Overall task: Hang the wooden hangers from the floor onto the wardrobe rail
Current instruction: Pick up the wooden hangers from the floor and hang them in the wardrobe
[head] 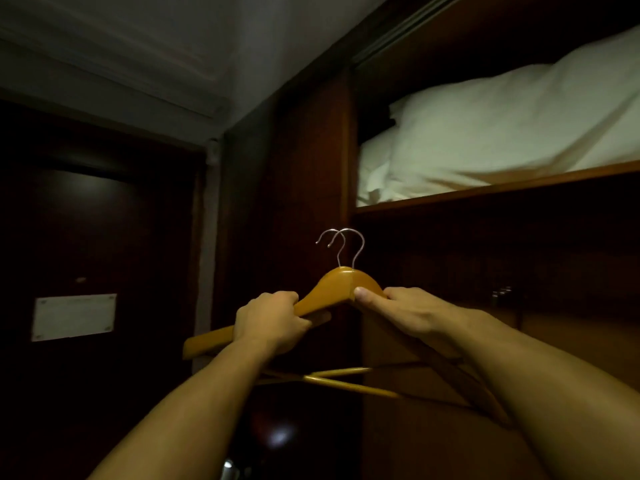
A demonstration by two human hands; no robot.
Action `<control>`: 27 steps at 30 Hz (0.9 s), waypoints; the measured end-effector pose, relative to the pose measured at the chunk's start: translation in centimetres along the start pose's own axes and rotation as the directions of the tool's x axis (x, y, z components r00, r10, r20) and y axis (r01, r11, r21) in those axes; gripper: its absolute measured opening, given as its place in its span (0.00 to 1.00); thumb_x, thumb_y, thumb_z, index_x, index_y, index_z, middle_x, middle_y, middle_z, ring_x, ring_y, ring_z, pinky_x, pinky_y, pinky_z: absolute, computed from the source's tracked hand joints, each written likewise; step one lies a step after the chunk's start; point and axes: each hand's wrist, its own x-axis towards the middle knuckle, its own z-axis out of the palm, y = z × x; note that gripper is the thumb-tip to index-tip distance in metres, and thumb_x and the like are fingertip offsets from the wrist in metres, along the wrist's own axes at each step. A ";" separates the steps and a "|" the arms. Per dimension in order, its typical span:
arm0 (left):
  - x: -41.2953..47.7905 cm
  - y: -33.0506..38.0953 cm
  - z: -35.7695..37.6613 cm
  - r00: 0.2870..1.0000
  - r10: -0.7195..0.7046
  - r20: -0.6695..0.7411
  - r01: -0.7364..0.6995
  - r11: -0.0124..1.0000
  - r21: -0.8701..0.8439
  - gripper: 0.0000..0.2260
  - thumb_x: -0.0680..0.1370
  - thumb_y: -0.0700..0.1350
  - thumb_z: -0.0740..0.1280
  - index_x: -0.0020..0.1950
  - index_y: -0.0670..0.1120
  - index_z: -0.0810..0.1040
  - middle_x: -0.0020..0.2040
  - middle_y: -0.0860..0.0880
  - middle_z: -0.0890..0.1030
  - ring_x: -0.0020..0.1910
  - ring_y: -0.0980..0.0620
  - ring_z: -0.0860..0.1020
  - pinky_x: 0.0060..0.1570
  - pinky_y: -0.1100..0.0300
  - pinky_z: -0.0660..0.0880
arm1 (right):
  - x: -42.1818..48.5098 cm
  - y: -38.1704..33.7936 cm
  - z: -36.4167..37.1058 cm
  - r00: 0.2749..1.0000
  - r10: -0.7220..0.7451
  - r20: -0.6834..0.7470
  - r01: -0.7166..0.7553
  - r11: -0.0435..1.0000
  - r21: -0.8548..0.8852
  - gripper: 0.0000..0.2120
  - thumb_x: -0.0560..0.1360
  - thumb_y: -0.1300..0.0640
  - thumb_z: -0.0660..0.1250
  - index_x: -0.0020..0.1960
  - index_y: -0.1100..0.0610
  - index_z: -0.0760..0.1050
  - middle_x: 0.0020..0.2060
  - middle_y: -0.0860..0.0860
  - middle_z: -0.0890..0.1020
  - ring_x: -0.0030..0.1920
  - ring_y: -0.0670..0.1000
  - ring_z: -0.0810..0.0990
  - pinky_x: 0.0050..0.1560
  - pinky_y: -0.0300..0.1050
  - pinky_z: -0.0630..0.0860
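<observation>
**A blind reach for the rail**

Fingers of the left hand curl round the left arm of two wooden hangers; the right hand pinches the right shoulder, thumb flat. Both hangers sit below the shelf. With the rail hidden in shadow, the paired hooks may miss or tangle.

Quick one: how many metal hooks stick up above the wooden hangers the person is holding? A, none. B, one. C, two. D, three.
C: two metal hooks rise close together above the wooden hangers, which the left hand and the right hand grip on either side.
</observation>
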 end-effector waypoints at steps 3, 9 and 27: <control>0.8 4.6 2.6 0.998 0.062 0.006 -0.062 0.998 -0.020 0.18 0.74 0.68 0.64 0.43 0.54 0.76 0.37 0.53 0.80 0.36 0.55 0.80 0.45 0.53 0.79 | -2.5 4.0 -2.7 0.996 0.086 -0.026 -0.086 0.996 0.016 0.48 0.65 0.22 0.39 0.65 0.52 0.74 0.57 0.51 0.79 0.57 0.52 0.77 0.64 0.54 0.72; 1.9 13.6 7.5 0.982 0.189 0.000 -0.188 0.981 -0.048 0.08 0.79 0.57 0.65 0.47 0.54 0.76 0.40 0.54 0.79 0.38 0.55 0.79 0.44 0.56 0.80 | -7.2 10.6 -7.2 0.960 0.273 -0.068 -0.270 0.962 0.042 0.46 0.69 0.26 0.36 0.67 0.51 0.76 0.59 0.53 0.80 0.62 0.56 0.76 0.68 0.57 0.68; 6.4 24.9 20.2 0.851 0.519 0.086 -0.489 0.841 -0.232 0.21 0.75 0.71 0.60 0.49 0.56 0.77 0.37 0.56 0.79 0.35 0.57 0.78 0.34 0.60 0.75 | -9.7 25.2 -10.5 0.760 0.634 -0.140 -0.641 0.767 -0.003 0.25 0.83 0.39 0.49 0.53 0.56 0.76 0.41 0.51 0.75 0.39 0.49 0.71 0.41 0.44 0.68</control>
